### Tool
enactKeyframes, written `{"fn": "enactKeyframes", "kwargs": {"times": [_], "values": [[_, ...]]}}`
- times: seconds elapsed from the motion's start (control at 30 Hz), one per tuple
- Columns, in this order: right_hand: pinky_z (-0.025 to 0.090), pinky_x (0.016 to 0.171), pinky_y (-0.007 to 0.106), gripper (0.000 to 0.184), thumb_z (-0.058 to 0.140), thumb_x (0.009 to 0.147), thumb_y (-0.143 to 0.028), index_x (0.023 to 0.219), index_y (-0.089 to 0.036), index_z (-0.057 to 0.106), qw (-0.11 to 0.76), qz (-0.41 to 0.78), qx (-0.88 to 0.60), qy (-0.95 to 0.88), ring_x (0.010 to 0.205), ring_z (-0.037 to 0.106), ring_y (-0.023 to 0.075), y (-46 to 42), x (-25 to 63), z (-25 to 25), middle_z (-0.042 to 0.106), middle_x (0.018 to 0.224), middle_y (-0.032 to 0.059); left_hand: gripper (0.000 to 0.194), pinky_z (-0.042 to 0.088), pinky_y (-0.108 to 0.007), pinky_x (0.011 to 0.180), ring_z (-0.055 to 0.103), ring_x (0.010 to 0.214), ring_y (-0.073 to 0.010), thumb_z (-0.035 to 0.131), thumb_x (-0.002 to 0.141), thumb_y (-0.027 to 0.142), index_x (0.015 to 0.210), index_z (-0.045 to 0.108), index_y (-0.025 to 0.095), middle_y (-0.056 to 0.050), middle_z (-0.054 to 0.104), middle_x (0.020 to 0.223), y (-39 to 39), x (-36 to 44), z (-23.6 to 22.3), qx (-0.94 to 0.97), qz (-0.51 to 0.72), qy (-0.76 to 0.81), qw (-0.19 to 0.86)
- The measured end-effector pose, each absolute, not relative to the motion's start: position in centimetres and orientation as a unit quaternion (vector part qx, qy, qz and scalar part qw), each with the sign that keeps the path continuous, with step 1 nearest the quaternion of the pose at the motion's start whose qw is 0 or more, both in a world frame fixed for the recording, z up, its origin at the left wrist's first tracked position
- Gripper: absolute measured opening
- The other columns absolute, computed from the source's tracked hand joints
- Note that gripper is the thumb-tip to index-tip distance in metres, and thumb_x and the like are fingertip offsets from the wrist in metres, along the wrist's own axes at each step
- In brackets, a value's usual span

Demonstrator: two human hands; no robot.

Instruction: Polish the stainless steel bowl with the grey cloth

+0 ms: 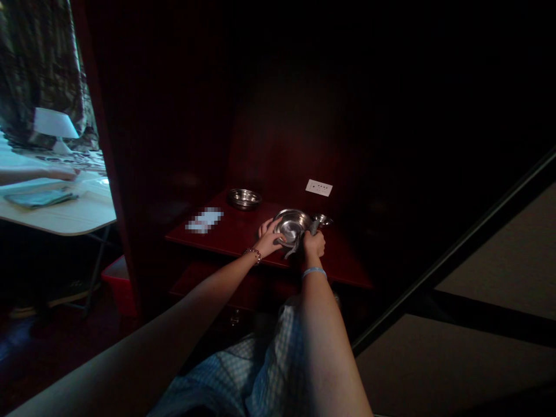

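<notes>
A shiny metal bowl [292, 225] is held tilted over the dark red shelf [221, 237], its inside turned toward me. My left hand [270, 238] grips the bowl by its left side, thumb at the rim. On the right side, my right hand [314, 243] is closed around a grey cloth [299, 245] pressed against the bowl's edge; part of the cloth hangs below. Just behind my right hand is a small metal bowl [323, 219]. Farther back on the left stands another metal bowl [244, 198], perhaps a stack.
A white socket plate [319, 187] is on the back wall. A blurred-out white item [204, 220] lies at the shelf's left. Beyond the left panel are a table [87, 217] with a folded cloth [41, 198], a lamp [55, 123], another person's hand [63, 173] and a red bin [119, 284].
</notes>
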State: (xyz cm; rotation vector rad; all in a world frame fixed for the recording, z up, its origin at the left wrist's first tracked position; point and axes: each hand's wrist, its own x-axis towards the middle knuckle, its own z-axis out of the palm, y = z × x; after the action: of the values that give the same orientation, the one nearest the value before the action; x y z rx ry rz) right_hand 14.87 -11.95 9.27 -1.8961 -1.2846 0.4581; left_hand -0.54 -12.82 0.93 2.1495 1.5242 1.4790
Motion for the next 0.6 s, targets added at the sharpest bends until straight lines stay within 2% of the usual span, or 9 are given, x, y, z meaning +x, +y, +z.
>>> {"fn": "enactKeyframes", "kwargs": {"times": [0.23, 0.33, 0.47, 0.6], "values": [[0.051, 0.089, 0.043, 0.037, 0.056, 0.084, -0.036, 0.117, -0.020, 0.066, 0.386, 0.181, -0.749, -0.508, 0.108, 0.064, 0.0321, -12.1, 14.8, 9.5, 0.067, 0.116, 0.0159, 0.008, 0.018, -0.053, 0.120, 0.019, 0.147, -0.0301, 0.076, 0.068, 0.015, 0.074, 0.076, 0.021, -0.009, 0.060, 0.133, -11.6, -0.8, 0.6, 0.700, 0.541, 0.441, 0.151], [0.051, 0.090, 0.043, 0.036, 0.057, 0.083, -0.035, 0.115, -0.019, 0.067, 0.390, 0.184, -0.748, -0.504, 0.109, 0.064, 0.0324, -12.1, 14.9, 9.6, 0.067, 0.116, 0.0162, 0.007, 0.022, -0.050, 0.120, 0.032, 0.144, -0.0289, 0.078, 0.067, 0.020, 0.073, 0.076, 0.023, -0.009, 0.069, 0.120, -11.6, -0.8, 0.8, 0.702, 0.544, 0.418, 0.191], [0.052, 0.090, 0.042, 0.033, 0.059, 0.082, -0.032, 0.112, -0.020, 0.068, 0.390, 0.182, -0.749, -0.505, 0.108, 0.064, 0.0320, -12.2, 14.9, 9.8, 0.067, 0.114, 0.0154, 0.004, 0.022, -0.044, 0.121, 0.053, 0.129, -0.0260, 0.077, 0.067, 0.023, 0.070, 0.076, 0.026, -0.007, 0.076, 0.097, -12.1, -0.7, 1.2, 0.706, 0.544, 0.389, 0.233], [0.053, 0.087, 0.040, 0.033, 0.059, 0.083, -0.033, 0.111, -0.020, 0.068, 0.392, 0.175, -0.747, -0.508, 0.106, 0.065, 0.0312, -12.3, 14.9, 9.9, 0.068, 0.112, 0.0150, 0.006, 0.033, -0.043, 0.115, 0.059, 0.123, -0.0267, 0.078, 0.064, 0.028, 0.069, 0.076, 0.025, -0.007, 0.077, 0.089, -12.3, -0.6, 1.3, 0.689, 0.562, 0.390, 0.241]]}}
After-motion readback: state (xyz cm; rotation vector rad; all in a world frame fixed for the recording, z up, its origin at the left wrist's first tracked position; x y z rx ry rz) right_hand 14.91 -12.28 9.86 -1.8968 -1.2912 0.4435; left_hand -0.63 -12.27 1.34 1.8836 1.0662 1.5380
